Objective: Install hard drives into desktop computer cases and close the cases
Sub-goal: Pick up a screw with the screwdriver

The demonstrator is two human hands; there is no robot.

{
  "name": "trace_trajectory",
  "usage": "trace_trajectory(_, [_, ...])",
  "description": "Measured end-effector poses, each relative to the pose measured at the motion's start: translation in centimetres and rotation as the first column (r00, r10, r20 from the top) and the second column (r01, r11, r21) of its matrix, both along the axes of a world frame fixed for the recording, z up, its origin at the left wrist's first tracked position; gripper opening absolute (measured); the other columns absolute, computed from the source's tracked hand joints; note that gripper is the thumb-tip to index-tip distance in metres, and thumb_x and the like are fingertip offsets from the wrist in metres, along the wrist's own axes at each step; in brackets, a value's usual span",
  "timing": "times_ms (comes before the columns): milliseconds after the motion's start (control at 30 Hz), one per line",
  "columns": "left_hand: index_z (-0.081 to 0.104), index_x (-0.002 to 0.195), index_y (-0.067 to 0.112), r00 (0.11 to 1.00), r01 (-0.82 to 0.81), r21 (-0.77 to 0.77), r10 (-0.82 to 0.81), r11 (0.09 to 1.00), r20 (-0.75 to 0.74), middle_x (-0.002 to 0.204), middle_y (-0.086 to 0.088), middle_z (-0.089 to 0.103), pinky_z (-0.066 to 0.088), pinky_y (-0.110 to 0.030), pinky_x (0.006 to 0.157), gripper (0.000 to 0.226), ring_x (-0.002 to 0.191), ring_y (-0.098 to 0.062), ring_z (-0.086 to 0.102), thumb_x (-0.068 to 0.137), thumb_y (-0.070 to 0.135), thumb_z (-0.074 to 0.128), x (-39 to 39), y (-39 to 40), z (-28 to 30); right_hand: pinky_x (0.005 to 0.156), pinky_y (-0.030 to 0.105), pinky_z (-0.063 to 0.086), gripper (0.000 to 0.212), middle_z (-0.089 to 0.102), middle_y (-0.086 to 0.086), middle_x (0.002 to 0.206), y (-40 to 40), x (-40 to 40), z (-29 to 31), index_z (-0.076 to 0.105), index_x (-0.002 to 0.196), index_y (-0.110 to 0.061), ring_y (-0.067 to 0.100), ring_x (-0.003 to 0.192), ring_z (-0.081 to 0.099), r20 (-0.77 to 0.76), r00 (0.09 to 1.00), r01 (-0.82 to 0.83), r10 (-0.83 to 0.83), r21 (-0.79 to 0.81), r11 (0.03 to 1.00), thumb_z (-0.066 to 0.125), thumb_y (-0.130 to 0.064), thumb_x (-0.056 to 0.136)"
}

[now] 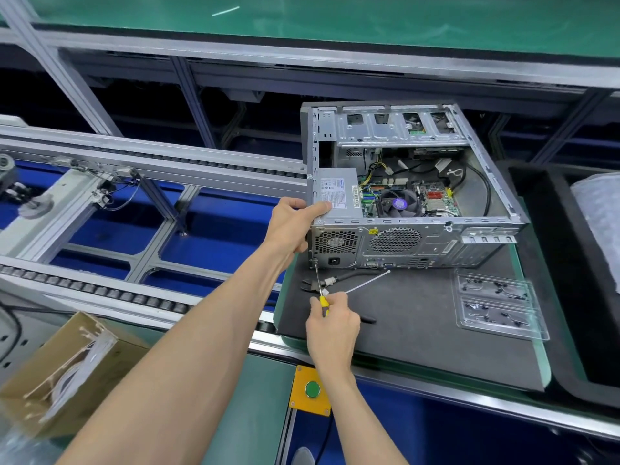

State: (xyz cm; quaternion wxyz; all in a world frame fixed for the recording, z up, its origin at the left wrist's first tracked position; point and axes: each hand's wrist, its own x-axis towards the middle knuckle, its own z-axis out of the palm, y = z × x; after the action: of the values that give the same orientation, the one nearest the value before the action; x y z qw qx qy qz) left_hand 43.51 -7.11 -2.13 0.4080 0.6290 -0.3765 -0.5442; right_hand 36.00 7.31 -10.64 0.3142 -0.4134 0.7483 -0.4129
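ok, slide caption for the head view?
Left hand steadies open case; right hand drives screwdriver at its rear corner.

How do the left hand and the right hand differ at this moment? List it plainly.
The left hand grips the top rear corner of the open grey metal computer case; the right hand holds the yellow-handled screwdriver. The left hand sits high on the case; the right hand is low over the black mat. The left arm reaches across; the right comes straight up. Both are bare and gripping.
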Motion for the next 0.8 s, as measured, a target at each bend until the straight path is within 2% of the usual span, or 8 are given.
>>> trace_trajectory(100, [0.051,0.105,0.02,1.0,-0.002,-0.006,0.002,1.0,-0.003,0.069,-0.004,0.044,0.025,-0.025,0.037,0.054,0.037,-0.012,0.024,0.072,0.047,0.085,0.0,0.0,-0.2,0.041,0.026,0.029,0.017,0.057,0.007,0.057,-0.5,-0.2,0.8,0.065,0.082,-0.001,0.015,0.046,0.041,0.759,0.585,0.153,-0.286,0.243,0.958,0.071,-0.014,0.091])
trace_trajectory(167, [0.051,0.106,0.02,1.0,0.005,-0.011,-0.005,1.0,-0.005,0.076,-0.008,0.047,0.025,-0.025,0.037,0.055,0.037,-0.013,0.024,0.073,0.047,0.084,0.0,0.0,-0.2,0.036,0.022,0.024,0.017,0.057,0.009,0.058,-0.5,0.3,1.3,0.066,0.083,0.001,0.014,0.041,0.036,0.865,0.377,0.148,-0.331,0.297,0.943,0.07,-0.012,0.092])
trace_trajectory(267, [0.051,0.108,0.019,1.0,0.005,-0.013,-0.005,1.0,-0.007,0.083,-0.01,0.053,0.025,-0.024,0.036,0.055,0.038,-0.013,0.025,0.073,0.046,0.084,0.0,-0.1,-0.1,0.053,0.033,0.044,0.026,0.068,0.004,0.065,-0.1,0.4,1.4,0.067,0.087,-0.011,0.023,0.056,0.058,0.313,0.947,0.024,-0.068,0.144,0.989,0.059,-0.032,0.1])
trace_trajectory(367, [0.051,0.109,0.017,1.0,-0.003,-0.015,0.003,1.0,-0.016,0.08,-0.01,0.052,0.025,-0.023,0.035,0.056,0.036,-0.011,0.025,0.074,0.044,0.085,0.0,-0.1,0.0,0.06,0.038,0.038,0.027,0.067,0.008,0.084,0.1,0.1,0.8,0.054,0.103,-0.013,0.035,0.079,0.063,-0.296,0.949,-0.077,0.105,0.105,0.991,0.048,-0.039,0.103])
trace_trajectory(433, [0.051,0.108,0.018,1.0,-0.006,-0.018,0.006,1.0,-0.006,0.075,-0.008,0.049,0.025,-0.023,0.035,0.055,0.034,-0.011,0.026,0.074,0.045,0.085,0.0,0.0,-0.1,0.06,0.036,0.034,0.024,0.06,0.004,0.078,0.0,0.0,0.6,0.05,0.098,-0.011,0.034,0.078,0.06,-0.262,0.96,-0.077,0.102,0.106,0.991,0.055,-0.034,0.101])
trace_trajectory(500, [0.051,0.107,0.019,1.0,-0.006,-0.018,0.006,1.0,0.005,0.074,-0.007,0.049,0.026,-0.023,0.036,0.055,0.035,-0.012,0.026,0.073,0.047,0.084,0.0,0.0,-0.1,0.058,0.032,0.034,0.023,0.056,0.0,0.065,-0.3,-0.1,0.2,0.057,0.086,-0.01,0.028,0.067,0.054,0.183,0.983,-0.006,-0.021,0.142,0.99,0.062,-0.029,0.098])
trace_trajectory(600, [0.051,0.106,0.02,1.0,-0.003,-0.018,0.003,1.0,0.008,0.073,-0.007,0.049,0.027,-0.023,0.036,0.055,0.036,-0.013,0.025,0.072,0.048,0.084,0.1,-0.1,-0.2,0.041,0.024,0.026,0.021,0.052,0.007,0.057,-0.5,0.1,0.8,0.064,0.081,-0.004,0.016,0.043,0.034,0.801,0.501,0.097,-0.326,0.322,0.942,0.069,-0.02,0.093])
trace_trajectory(800, [0.051,0.106,0.019,1.0,-0.003,-0.021,0.003,1.0,0.009,0.068,-0.003,0.047,0.026,-0.022,0.036,0.054,0.035,-0.012,0.025,0.074,0.046,0.084,0.1,-0.2,-0.3,0.064,0.032,0.045,0.02,0.064,0.001,0.074,-0.1,-0.1,0.1,0.052,0.087,-0.018,0.021,0.072,0.059,-0.064,0.998,0.002,0.001,0.05,0.999,0.07,-0.024,0.091])
